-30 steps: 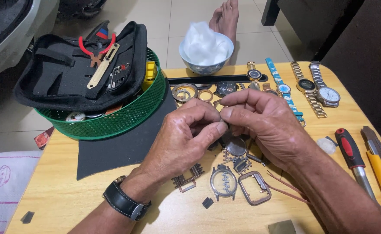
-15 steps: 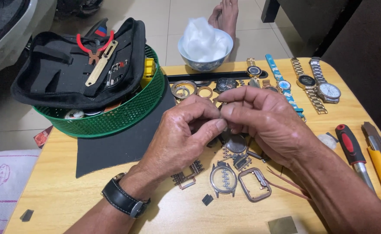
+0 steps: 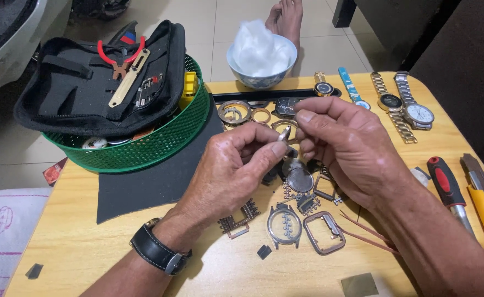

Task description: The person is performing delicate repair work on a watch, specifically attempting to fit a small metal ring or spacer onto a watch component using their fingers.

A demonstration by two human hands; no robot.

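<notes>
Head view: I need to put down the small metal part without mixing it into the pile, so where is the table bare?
Bare wood lies along the near edge, between the left hand wrist's black-strapped watch and the square watch case, and left of the black mat. Crowded: under both hands, where cases and rings cluster, and by the right hand, towards the red-handled screwdriver.

I see a green basket (image 3: 159, 144) carrying my black tool pouch (image 3: 88, 93), a cotton-filled bowl (image 3: 261, 60), wristwatches (image 3: 412, 110), and a red-handled screwdriver (image 3: 445, 184).
</notes>
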